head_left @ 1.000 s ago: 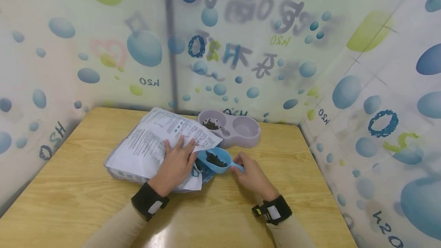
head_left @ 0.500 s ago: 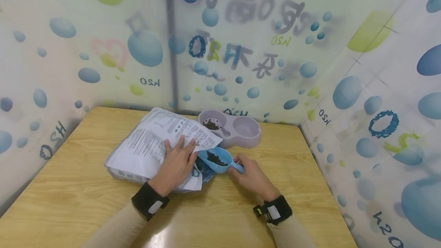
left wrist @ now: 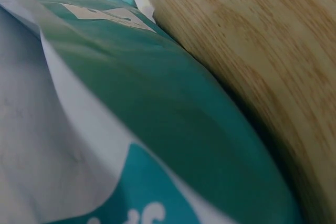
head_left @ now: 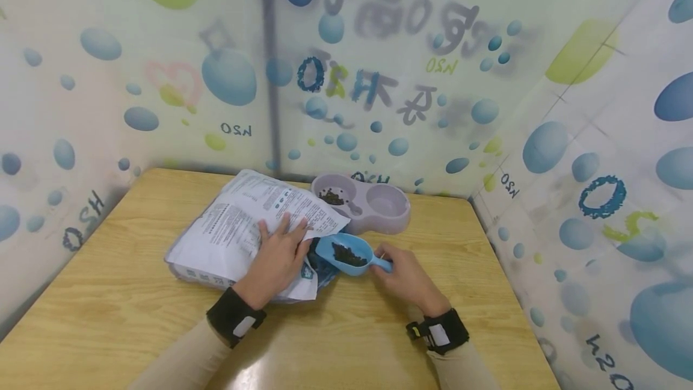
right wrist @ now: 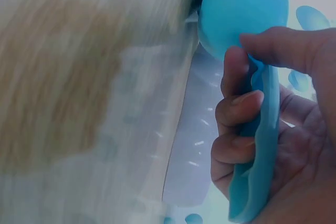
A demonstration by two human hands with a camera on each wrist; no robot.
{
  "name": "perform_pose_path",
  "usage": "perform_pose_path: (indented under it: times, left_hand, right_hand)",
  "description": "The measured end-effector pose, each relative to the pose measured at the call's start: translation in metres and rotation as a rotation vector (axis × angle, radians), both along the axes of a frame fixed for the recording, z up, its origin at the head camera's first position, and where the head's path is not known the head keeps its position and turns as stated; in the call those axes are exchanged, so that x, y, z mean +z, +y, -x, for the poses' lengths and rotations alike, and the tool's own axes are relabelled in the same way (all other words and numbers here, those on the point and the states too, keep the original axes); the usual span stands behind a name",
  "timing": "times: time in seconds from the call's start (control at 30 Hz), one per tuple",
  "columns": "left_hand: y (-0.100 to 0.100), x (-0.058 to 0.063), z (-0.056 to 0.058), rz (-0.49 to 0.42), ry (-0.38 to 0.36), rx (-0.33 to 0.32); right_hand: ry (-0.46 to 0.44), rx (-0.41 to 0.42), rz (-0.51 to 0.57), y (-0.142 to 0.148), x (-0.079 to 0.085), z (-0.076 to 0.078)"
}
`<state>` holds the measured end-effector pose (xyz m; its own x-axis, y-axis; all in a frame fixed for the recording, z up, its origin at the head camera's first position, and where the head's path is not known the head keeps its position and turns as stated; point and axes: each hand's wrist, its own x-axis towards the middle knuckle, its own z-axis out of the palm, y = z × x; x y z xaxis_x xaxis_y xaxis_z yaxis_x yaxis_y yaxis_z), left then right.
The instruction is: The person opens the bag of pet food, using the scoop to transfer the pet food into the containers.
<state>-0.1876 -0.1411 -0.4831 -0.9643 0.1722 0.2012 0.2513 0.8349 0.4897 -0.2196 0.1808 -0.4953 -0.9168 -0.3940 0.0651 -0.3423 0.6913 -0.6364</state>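
Note:
A blue scoop [head_left: 346, 254] carries dark pellets [head_left: 348, 254]; my right hand [head_left: 403, 272] grips its handle, fingers curled round it in the right wrist view. The scoop's front edge is at the mouth of a white printed bag [head_left: 216, 227] lying on its side. My left hand [head_left: 276, 263] rests on top of the bag near its opening, fingers spread. In the left wrist view the bag's green side [left wrist: 157, 93] fills much of the picture, and the left hand itself is out of sight. The bag's inside is mostly hidden.
Behind the scoop, near the back wall, stands a lilac double bowl [head_left: 384, 221]. Its left hollow has some dark pellets [head_left: 331, 197]. The wooden table [head_left: 335, 342] is bounded by patterned walls at the back and sides.
My right hand has drawn the scoop slightly to the right, out from the bag's opening, with the pellets in it. The left hand and the bag have stayed put.

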Motion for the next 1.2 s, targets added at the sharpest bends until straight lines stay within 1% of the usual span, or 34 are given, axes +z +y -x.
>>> perform_pose_path:
  times: [0.2, 0.33, 0.5, 0.63, 0.8, 0.97, 1.2]
  left_hand:
    - [0.0, 0.001, -0.001, -0.001, 0.002, -0.001]
    - [0.0, 0.0, 0.0, -0.003, 0.007, -0.006]
    - [0.001, 0.001, 0.001, -0.009, 0.009, -0.013]
    - [0.001, 0.0, 0.0, -0.009, -0.001, -0.01]
    - [0.0, 0.001, 0.0, -0.012, -0.012, -0.004]
    - [0.001, 0.001, 0.0, -0.002, -0.022, -0.005]
    - [0.0, 0.001, 0.0, -0.006, -0.012, -0.002]
  right_hand:
    - [-0.023, -0.033, -0.016, 0.008, 0.005, -0.001]
    - [-0.034, -0.043, -0.027, 0.014, 0.006, -0.002]
    - [-0.038, -0.076, -0.022, 0.021, 0.007, -0.001]
    - [0.004, -0.086, -0.008, 0.023, 0.01, 0.0]
    - [0.063, -0.077, -0.005, 0.026, 0.014, 0.002]
    - [0.086, -0.062, -0.008, 0.03, 0.016, 0.003]
    - [0.125, -0.034, -0.013, 0.035, 0.022, 0.007]
